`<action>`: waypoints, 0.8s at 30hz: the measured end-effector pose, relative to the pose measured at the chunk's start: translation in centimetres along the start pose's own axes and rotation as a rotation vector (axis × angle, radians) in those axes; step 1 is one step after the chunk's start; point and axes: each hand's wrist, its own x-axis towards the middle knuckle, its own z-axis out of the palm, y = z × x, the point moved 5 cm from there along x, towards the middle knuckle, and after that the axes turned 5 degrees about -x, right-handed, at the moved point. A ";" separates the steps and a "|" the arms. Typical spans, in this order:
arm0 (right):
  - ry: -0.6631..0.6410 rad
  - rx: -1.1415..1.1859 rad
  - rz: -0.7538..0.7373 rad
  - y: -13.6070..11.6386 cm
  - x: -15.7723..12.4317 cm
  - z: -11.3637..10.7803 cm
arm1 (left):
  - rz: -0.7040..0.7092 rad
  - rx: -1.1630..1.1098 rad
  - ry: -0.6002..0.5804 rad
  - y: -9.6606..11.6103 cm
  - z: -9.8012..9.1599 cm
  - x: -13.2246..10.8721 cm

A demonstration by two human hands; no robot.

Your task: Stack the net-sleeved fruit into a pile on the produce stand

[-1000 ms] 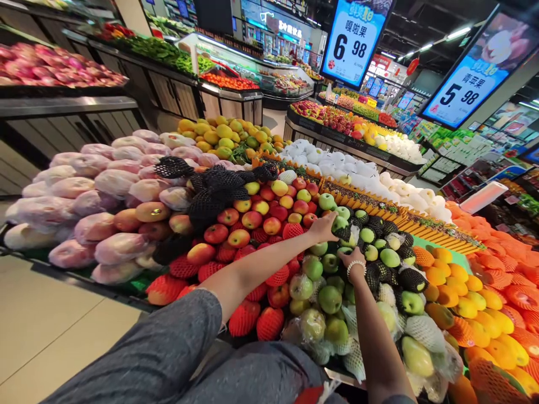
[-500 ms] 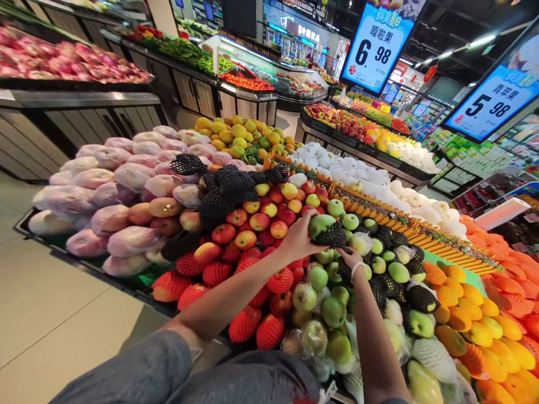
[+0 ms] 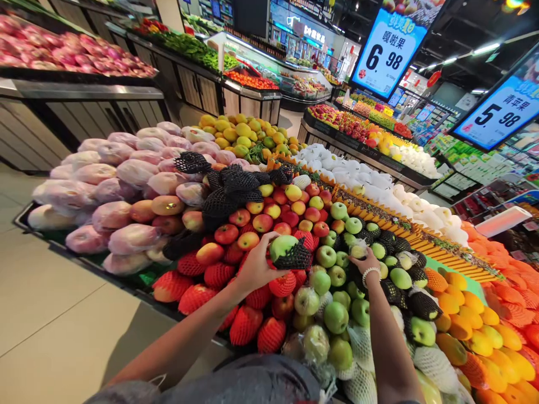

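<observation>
A green apple (image 3: pixel 281 247) with a black foam net (image 3: pixel 297 257) around its right part is in my left hand (image 3: pixel 255 268), whose fingers and thumb close on it from the left. It is held above the red apples in red foam nets (image 3: pixel 283 285). Over the green apple pile, my right hand (image 3: pixel 367 262), with a beaded bracelet (image 3: pixel 371 275) at the wrist, has its thumb and fingers around a plastic-wrapped green apple (image 3: pixel 359 248). Bare green apples (image 3: pixel 326 256) and several in black nets lie about it.
Film-wrapped pinkish apples (image 3: pixel 137 173) and loose black foam nets (image 3: pixel 236 185) lie to the left. Orange-yellow fruit (image 3: pixel 474 311) is piled at right. An orange slatted divider (image 3: pixel 379 216) runs behind the apples, with white-wrapped fruit (image 3: pixel 349 168) beyond. Price screens (image 3: pixel 387 53) hang above.
My left hand has carried the netted green apple left, away from my right hand. My right hand has moved slightly right and up, onto the wrapped green apple.
</observation>
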 end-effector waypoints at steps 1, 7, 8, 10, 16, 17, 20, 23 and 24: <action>0.005 0.021 0.000 0.5 -0.5 -0.7 | 0.006 0.011 0.003 -0.2 -0.6 -0.5; -0.161 0.478 -0.229 4.7 -9.9 -5.7 | 0.021 0.099 0.014 -0.4 -3.4 -2.9; -0.224 0.500 -0.239 5.7 -12.5 -6.2 | 0.027 0.093 0.010 -0.3 -3.4 -3.1; -0.265 0.474 -0.174 7.9 -17.5 -6.8 | 0.033 0.056 -0.020 -0.3 -3.0 -3.3; -0.074 0.268 0.227 13.6 -27.9 -4.0 | 0.061 -0.032 -0.161 -0.3 0.0 -3.6; -0.009 0.228 0.296 14.3 -29.0 -2.9 | 0.064 -0.042 -0.178 -0.2 0.4 -3.7; 0.108 0.203 0.341 15.0 -32.0 1.4 | 0.047 -0.058 -0.230 0.3 1.7 -3.9; 0.159 0.317 0.229 14.3 -34.8 5.9 | 0.033 -0.081 -0.276 1.0 2.8 -4.3; 0.187 0.338 0.193 14.0 -35.6 7.0 | 0.036 -0.097 -0.290 1.3 3.1 -4.4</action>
